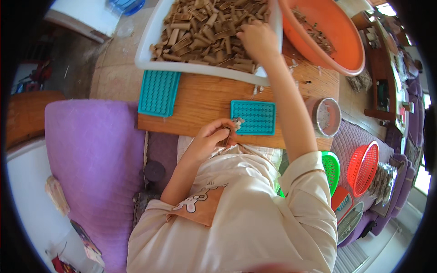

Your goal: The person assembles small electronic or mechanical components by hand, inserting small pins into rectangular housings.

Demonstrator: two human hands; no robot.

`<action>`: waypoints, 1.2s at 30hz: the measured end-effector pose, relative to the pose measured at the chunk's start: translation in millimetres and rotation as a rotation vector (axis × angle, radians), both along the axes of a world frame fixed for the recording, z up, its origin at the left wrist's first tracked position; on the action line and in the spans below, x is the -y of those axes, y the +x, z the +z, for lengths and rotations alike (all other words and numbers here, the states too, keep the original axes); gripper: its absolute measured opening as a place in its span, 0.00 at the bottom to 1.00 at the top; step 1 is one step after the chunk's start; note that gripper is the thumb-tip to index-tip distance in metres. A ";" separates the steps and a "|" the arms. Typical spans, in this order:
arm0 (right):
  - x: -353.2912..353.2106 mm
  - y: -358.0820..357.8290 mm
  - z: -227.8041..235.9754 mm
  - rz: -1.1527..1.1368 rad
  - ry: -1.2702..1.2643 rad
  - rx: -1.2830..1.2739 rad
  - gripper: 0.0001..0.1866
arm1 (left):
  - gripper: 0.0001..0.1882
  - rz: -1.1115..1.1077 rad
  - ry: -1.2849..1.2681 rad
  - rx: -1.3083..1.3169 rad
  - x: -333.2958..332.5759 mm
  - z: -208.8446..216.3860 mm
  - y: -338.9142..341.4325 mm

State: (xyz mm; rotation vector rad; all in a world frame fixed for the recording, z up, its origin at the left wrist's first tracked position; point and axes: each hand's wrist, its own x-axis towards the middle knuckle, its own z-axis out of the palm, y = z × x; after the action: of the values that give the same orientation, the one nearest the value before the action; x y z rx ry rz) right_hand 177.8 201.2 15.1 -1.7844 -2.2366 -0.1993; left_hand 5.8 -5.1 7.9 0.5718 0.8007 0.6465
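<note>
My right hand reaches into the white tub at the far side of the table. Its curled fingers are among many short brown tubes, cardboard by their look, and what they pinch is hidden. Close to my body, my left hand is closed around a small brown piece, with a whitish, flaky bit showing at the fingertips. Just right of that hand lies a teal tray with rows of round cells. A second teal tray sits at the table's left edge.
An orange basin with scraps inside stands at the far right. A round container is at the table's right edge. Green and red baskets are to my right. A purple cushioned seat is at left.
</note>
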 end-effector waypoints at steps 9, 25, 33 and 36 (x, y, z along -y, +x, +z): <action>19.3 3.3 22.5 0.064 0.347 -0.362 0.10 | 0.12 0.037 0.010 0.016 0.3 -8.3 5.1; 161.2 37.2 50.0 -0.038 -0.203 -1.566 0.14 | 0.14 0.019 0.132 0.104 -13.6 19.4 37.9; 196.8 59.1 58.0 -0.084 -0.433 -1.566 0.12 | 0.14 0.056 0.086 0.213 -21.0 45.3 58.7; 202.3 63.1 57.6 -0.116 -0.377 -1.567 0.11 | 0.15 0.140 0.141 0.191 -22.8 45.7 65.6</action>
State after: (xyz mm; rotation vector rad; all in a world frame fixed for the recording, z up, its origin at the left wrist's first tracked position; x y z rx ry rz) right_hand 240.8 -1.2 72.7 -1.2833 -0.9990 1.2128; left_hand 71.4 17.8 53.6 0.5750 0.6221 0.8783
